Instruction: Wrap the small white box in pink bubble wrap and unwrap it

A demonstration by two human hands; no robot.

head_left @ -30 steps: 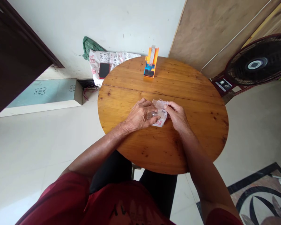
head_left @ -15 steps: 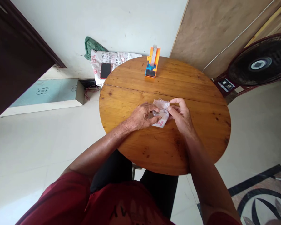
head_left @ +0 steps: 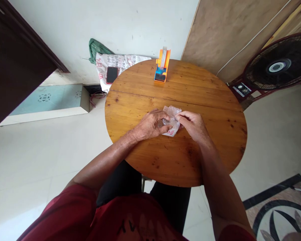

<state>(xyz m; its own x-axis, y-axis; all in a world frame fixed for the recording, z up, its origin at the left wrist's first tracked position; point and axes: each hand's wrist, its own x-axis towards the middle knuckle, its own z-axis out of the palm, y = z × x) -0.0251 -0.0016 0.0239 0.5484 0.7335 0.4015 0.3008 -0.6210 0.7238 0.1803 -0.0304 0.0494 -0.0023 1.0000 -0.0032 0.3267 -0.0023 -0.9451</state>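
Observation:
A small whitish piece of woven-looking sack material (head_left: 172,131) with red print and a shiny clear film over it lies on the round wooden table (head_left: 150,160). My left hand (head_left: 154,124) grips it from the left, thumb and index finger curved over its edge. From the right, my right hand (head_left: 192,125) pinches at the film near the upper right part, thumb against index finger. The exact edge between those fingertips is too small to make out. An orange and blue tape dispenser (head_left: 162,67) holding a roll of clear tape stands at the table's far side.
Past the table's far left edge, a phone (head_left: 112,75) rests on a printed white sack (head_left: 101,67), beside a green bag (head_left: 97,50). A long light-blue box (head_left: 47,100) lies on the floor at left. A dark fan (head_left: 276,67) stands at the right.
My right hand's raised index finger has come down to the thumb in a pinch, shifting slightly left over the piece. The left hand has stayed in place.

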